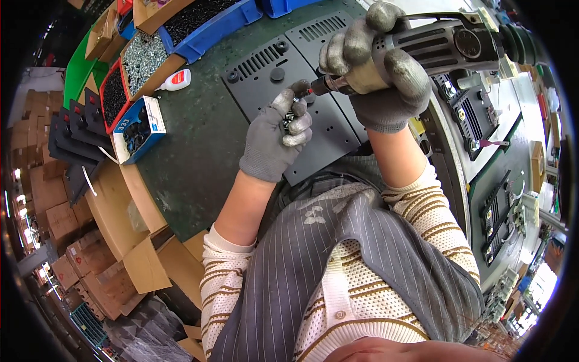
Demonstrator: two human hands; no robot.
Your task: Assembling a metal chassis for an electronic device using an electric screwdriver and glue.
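Note:
My right hand [386,96], in a grey glove with worn whitish fingers, is wrapped round an electric screwdriver [446,47]. Its bit end points left, toward the fingertips of my left hand [265,142]. That hand, gloved alike, is closed on several small silvery screws [287,120]. Its thumb and forefinger meet at the driver's tip, where a small red spot shows; what they pinch there is hidden. Beneath both hands lies a dark grey metal panel [329,137] with vent slots, holes and round black feet. A second similar panel [313,49] adjoins it, partly covered by my right hand.
At the far left are a cardboard bin of silvery screws [140,60], a red bin of black screws [113,99] and a blue bin [211,27]. A white glue bottle [176,80] lies on the green tabletop [187,163]. More panels [467,111] lie on the right.

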